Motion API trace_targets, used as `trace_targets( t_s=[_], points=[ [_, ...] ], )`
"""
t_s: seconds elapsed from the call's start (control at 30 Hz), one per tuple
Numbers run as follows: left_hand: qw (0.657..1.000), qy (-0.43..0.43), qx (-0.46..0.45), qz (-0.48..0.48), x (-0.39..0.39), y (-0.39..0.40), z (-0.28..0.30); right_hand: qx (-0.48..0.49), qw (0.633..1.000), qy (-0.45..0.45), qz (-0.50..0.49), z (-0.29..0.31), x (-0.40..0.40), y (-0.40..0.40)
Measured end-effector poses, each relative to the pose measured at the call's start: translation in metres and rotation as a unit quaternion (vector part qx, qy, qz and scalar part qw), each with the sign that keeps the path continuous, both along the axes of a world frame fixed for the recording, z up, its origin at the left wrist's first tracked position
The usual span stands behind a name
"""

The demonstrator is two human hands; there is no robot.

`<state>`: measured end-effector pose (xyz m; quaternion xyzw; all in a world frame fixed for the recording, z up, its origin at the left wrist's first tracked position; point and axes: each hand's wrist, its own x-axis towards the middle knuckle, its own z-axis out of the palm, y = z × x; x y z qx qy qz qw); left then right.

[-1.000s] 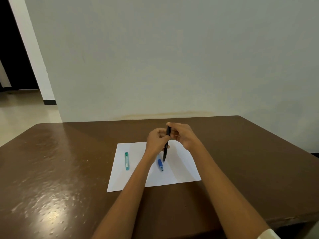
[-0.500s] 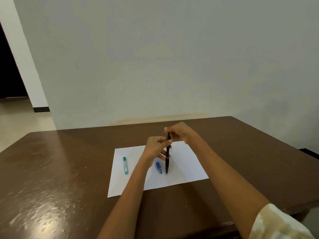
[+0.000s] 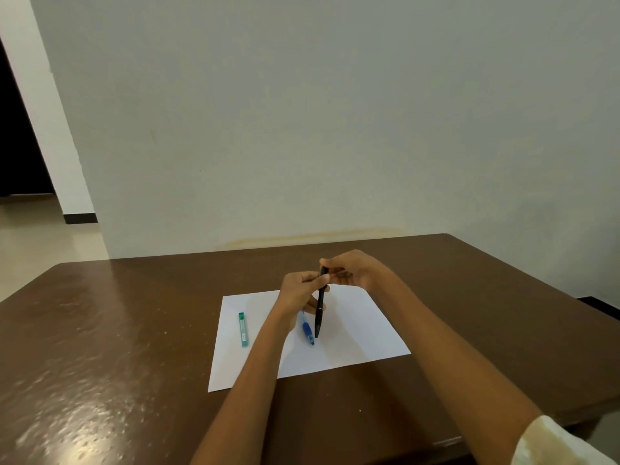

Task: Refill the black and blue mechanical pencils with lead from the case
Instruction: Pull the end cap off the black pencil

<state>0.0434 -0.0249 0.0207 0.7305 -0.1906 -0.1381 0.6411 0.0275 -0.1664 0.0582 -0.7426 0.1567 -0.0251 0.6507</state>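
The black mechanical pencil (image 3: 320,307) hangs nearly upright above the white paper sheet (image 3: 355,330), tip down. My left hand (image 3: 300,290) pinches its upper barrel, and my right hand (image 3: 352,271) holds its top end with fingertips. The blue mechanical pencil (image 3: 307,328) lies flat on the sheet just left of the black tip, partly hidden by my left forearm. The green lead case (image 3: 243,329) lies on the sheet's left part, apart from both hands.
The sheet rests on a brown glossy table (image 3: 100,347) pushed against a pale wall (image 3: 302,129). The table's right edge and near edge are in view. A dark doorway (image 3: 16,146) opens at the far left.
The black pencil has swung from slanted to nearly upright, and its tip sits lower, closer to the blue pencil. Both hands stay on it. The camera view shifted slightly.
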Motion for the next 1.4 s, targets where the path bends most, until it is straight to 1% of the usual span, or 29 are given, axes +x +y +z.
trace_targets(
  t_s=[0.1,0.17,0.23,0.3,0.37,0.4,0.47,0.53,0.7,0.77,0.83,0.87,0.93,1.0,1.03,1.1,1.2,1.4],
  points=[
    [1.000,-0.010,0.020,-0.012,0.002,0.001,-0.002,0.032,0.998,-0.014,-0.043,-0.005,0.003,-0.004],
    [1.000,-0.015,0.023,-0.012,0.002,0.000,-0.003,0.006,0.996,-0.032,-0.085,-0.011,0.008,-0.013],
    [1.000,-0.006,-0.003,0.009,0.002,-0.002,-0.003,-0.053,0.992,-0.055,-0.101,-0.021,0.011,-0.022],
    [0.999,0.005,-0.041,0.036,0.003,-0.001,-0.003,-0.159,0.981,-0.061,-0.090,-0.033,0.013,-0.026],
    [0.995,0.016,-0.077,0.054,0.003,0.002,-0.004,-0.298,0.951,-0.057,-0.064,-0.043,0.014,-0.024],
    [0.994,0.019,-0.087,0.060,0.003,0.003,-0.004,-0.351,0.933,-0.060,-0.055,-0.047,0.015,-0.023],
    [0.993,0.025,-0.096,0.069,0.003,0.004,-0.005,-0.398,0.913,-0.072,-0.046,-0.053,0.017,-0.020],
    [0.992,0.027,-0.099,0.067,0.003,0.002,-0.004,-0.408,0.909,-0.075,-0.048,-0.056,0.018,-0.020],
    [0.993,0.031,-0.095,0.061,0.003,0.001,-0.004,-0.403,0.913,-0.056,-0.034,-0.057,0.021,-0.028],
    [0.993,0.033,-0.093,0.065,0.004,0.000,-0.005,-0.358,0.929,-0.078,-0.055,-0.053,0.021,-0.030],
    [0.994,0.031,-0.081,0.068,0.005,-0.001,-0.004,-0.283,0.946,-0.120,-0.100,-0.046,0.017,-0.030],
    [0.995,0.031,-0.074,0.067,0.005,-0.002,-0.004,-0.235,0.958,-0.135,-0.097,-0.042,0.014,-0.030],
    [0.996,0.031,-0.062,0.059,0.003,-0.005,-0.003,-0.137,0.981,-0.136,-0.030,-0.032,0.007,-0.027],
    [0.997,0.031,-0.051,0.052,0.002,-0.006,-0.003,-0.097,0.989,-0.098,0.054,-0.022,0.000,-0.022],
    [0.997,0.030,-0.044,0.052,0.002,-0.007,-0.003,-0.094,0.989,-0.082,0.084,-0.018,-0.002,-0.020],
    [0.998,0.022,-0.028,0.056,0.002,-0.008,-0.004,-0.098,0.987,-0.068,0.107,-0.013,-0.005,-0.017],
    [0.998,0.009,-0.009,0.057,0.002,-0.009,-0.006,-0.109,0.988,-0.063,0.093,-0.007,-0.004,-0.017],
    [0.998,0.002,-0.007,0.055,0.001,-0.012,-0.005,-0.126,0.989,-0.037,0.070,0.004,-0.003,-0.013]
  ],
)
